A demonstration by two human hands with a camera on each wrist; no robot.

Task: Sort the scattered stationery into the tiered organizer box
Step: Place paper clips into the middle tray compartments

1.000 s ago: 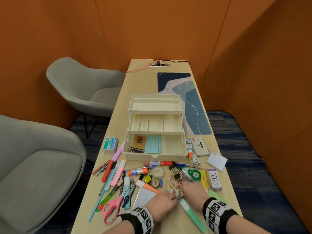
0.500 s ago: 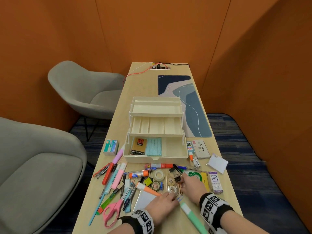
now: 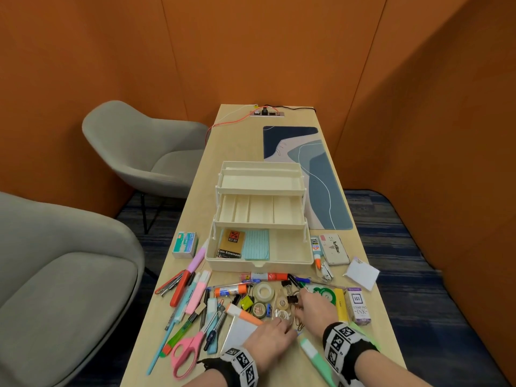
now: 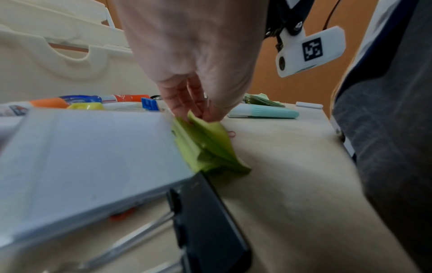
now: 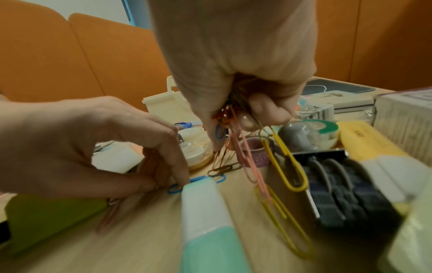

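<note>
The cream tiered organizer box (image 3: 259, 265) stands open mid-table; its bottom tray holds a coin-envelope pack and a teal card pad. Stationery lies scattered in front of it. My right hand (image 3: 303, 304) grips a bunch of coloured paper clips (image 5: 230, 118) that dangle from its curled fingers (image 5: 266, 110) just above the table. My left hand (image 3: 287, 329) is beside it on the left, thumb and forefinger pinching at loose paper clips on the wood, with a blue paper clip (image 5: 175, 188) at its fingertip (image 5: 182, 177). Its fingers also brush green sticky notes (image 4: 205, 144).
A green-capped highlighter (image 3: 315, 356) lies between my wrists. Black binder clips (image 5: 339, 184), tape rolls (image 3: 264, 291), a stamp ink box (image 3: 358, 304) and pink scissors (image 3: 185, 356) crowd the near table. Grey chairs (image 3: 55, 275) stand left; a blue desk mat (image 3: 315, 174) lies behind the box.
Both hands stay over the paper clips near the front edge. My right hand has crept a little farther toward the binder clips, and my left hand has shifted slightly right.
</note>
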